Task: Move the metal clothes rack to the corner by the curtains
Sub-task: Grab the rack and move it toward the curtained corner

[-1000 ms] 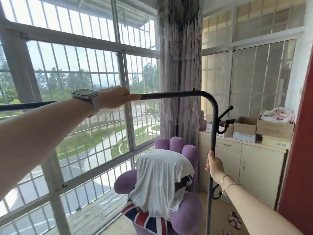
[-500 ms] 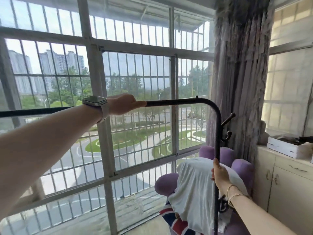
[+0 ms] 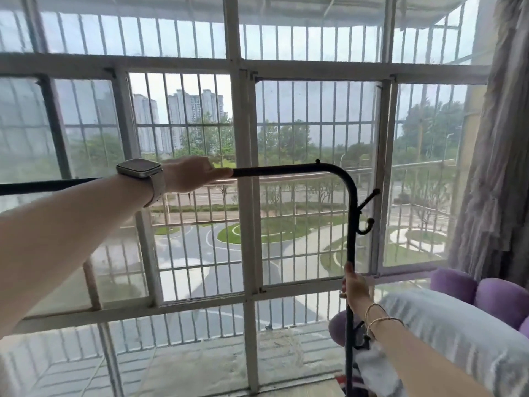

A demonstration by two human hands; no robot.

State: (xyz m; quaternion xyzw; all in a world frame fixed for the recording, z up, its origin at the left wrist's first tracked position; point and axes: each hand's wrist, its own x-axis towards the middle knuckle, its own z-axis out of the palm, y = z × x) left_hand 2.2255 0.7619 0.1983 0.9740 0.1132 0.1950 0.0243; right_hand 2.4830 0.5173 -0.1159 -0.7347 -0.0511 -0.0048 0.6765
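The black metal clothes rack (image 3: 340, 174) stands in front of the barred window, its top bar level and its right post bending down with hooks on the side. My left hand (image 3: 191, 173), with a watch on the wrist, is closed over the top bar. My right hand (image 3: 354, 287) grips the right post lower down, bracelets on the wrist. The grey patterned curtains (image 3: 498, 167) hang at the right edge, a short way right of the post. The rack's feet are out of view.
A purple hand-shaped chair (image 3: 472, 290) draped with a white cloth (image 3: 458, 333) sits at the lower right, right beside the post. The large barred window (image 3: 243, 196) fills the view ahead. A strip of floor shows at the bottom.
The view has swung left toward the window; the cabinet and boxes have left the frame and the curtains now sit at the right edge. Both hands keep their grip on the rack.
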